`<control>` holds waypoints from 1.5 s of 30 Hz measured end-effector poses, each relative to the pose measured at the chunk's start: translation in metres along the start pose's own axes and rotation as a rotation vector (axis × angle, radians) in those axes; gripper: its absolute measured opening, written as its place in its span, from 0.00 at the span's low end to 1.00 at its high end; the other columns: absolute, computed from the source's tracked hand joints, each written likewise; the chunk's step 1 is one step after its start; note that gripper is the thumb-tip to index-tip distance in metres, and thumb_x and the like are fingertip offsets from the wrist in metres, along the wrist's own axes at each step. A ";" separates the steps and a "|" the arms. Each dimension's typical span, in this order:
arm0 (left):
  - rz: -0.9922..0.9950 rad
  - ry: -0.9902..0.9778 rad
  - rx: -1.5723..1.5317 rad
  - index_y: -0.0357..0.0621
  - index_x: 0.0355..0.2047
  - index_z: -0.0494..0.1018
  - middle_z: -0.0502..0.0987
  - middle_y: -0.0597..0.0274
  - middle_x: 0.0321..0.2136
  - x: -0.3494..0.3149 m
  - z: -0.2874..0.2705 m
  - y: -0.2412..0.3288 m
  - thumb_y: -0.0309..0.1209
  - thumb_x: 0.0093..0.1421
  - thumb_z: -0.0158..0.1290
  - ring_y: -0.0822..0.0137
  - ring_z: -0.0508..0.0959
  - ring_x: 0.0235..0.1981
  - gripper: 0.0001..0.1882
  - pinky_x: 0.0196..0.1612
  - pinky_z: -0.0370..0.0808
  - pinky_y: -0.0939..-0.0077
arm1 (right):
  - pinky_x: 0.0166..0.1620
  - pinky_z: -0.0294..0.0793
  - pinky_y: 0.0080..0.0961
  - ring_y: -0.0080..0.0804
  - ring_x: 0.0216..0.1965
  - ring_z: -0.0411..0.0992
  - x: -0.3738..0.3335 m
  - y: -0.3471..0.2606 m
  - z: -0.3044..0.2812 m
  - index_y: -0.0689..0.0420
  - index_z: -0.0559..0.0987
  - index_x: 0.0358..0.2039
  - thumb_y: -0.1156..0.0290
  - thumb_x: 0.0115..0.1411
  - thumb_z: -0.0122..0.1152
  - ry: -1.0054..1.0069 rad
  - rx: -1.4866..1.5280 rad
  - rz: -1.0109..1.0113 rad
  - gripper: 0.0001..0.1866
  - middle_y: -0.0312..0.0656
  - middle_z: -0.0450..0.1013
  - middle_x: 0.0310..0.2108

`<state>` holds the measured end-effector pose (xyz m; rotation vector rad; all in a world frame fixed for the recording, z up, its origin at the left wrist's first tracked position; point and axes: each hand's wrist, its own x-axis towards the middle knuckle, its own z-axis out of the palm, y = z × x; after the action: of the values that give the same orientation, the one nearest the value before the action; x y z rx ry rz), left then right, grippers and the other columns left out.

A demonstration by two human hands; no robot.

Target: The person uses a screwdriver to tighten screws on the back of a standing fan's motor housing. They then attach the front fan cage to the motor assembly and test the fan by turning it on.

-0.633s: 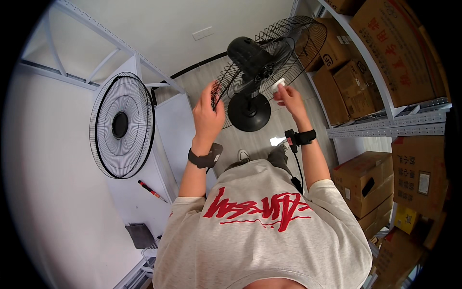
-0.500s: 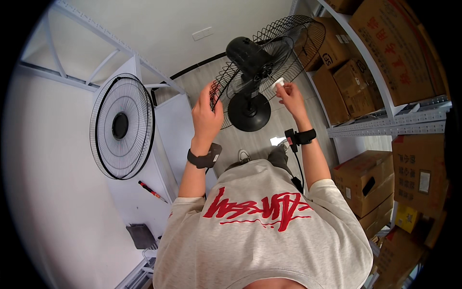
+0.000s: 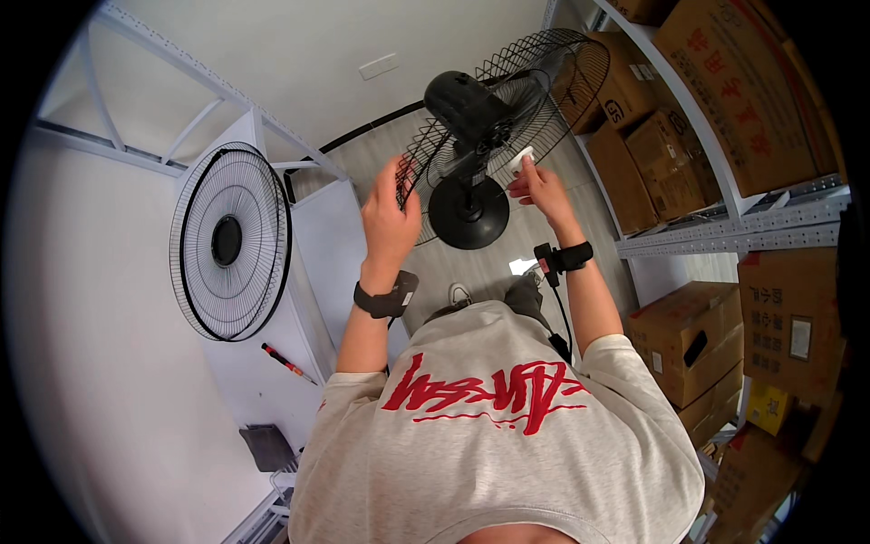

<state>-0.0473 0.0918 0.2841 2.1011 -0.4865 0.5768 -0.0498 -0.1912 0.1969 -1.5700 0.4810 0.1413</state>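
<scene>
A black fan stands ahead of me, with its motor housing (image 3: 462, 104) facing up and its round base (image 3: 468, 216) on the floor. A wire grille (image 3: 587, 77) is around the motor's front end. My left hand (image 3: 391, 222) is closed on the grille's left edge; some fingertips are hidden behind the wires. On the right, my right hand (image 3: 547, 195) pinches a small white piece (image 3: 522, 160) close to the grille's centre. Its exact kind cannot be made out, nor whether it touches the fan.
A second round wire grille (image 3: 201, 272) leans on the white shelf at left. Near it lie a red-and-black screwdriver (image 3: 288, 364) and a dark flat object (image 3: 267, 447). Cardboard boxes (image 3: 689, 335) fill the metal shelving at right. A wall socket plate (image 3: 378, 66) is behind the fan.
My right hand has shifted very slightly, its fingers turning a little around the white piece. The left hand keeps its place on the grille.
</scene>
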 end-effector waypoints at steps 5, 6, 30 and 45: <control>0.022 0.005 -0.023 0.39 0.58 0.68 0.80 0.49 0.45 0.000 0.001 -0.003 0.17 0.56 0.53 0.53 0.82 0.43 0.27 0.47 0.79 0.63 | 0.34 0.79 0.23 0.28 0.31 0.80 -0.001 0.015 0.008 0.65 0.74 0.47 0.46 0.67 0.58 0.159 -0.193 -0.261 0.29 0.43 0.81 0.34; 0.024 0.008 -0.026 0.39 0.58 0.68 0.80 0.48 0.45 0.000 0.001 -0.004 0.17 0.56 0.53 0.53 0.82 0.43 0.27 0.47 0.79 0.63 | 0.34 0.79 0.23 0.28 0.31 0.80 -0.001 0.013 0.007 0.65 0.74 0.47 0.47 0.67 0.58 0.133 -0.120 -0.189 0.29 0.43 0.81 0.34; -0.001 0.010 -0.034 0.38 0.57 0.68 0.80 0.49 0.45 0.000 -0.001 -0.005 0.16 0.56 0.53 0.54 0.83 0.43 0.26 0.48 0.79 0.64 | 0.33 0.77 0.22 0.25 0.32 0.79 0.002 0.003 0.000 0.65 0.75 0.45 0.50 0.64 0.63 0.161 -0.081 -0.168 0.27 0.41 0.78 0.33; 0.009 0.011 -0.041 0.38 0.57 0.68 0.81 0.50 0.44 0.001 0.000 -0.001 0.16 0.56 0.52 0.55 0.83 0.42 0.26 0.47 0.79 0.65 | 0.33 0.78 0.22 0.25 0.31 0.79 0.001 -0.005 -0.005 0.66 0.74 0.46 0.52 0.60 0.69 0.013 0.079 0.040 0.29 0.41 0.79 0.33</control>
<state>-0.0466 0.0924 0.2843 2.0572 -0.4977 0.5785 -0.0484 -0.1959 0.2013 -1.4854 0.5217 0.1411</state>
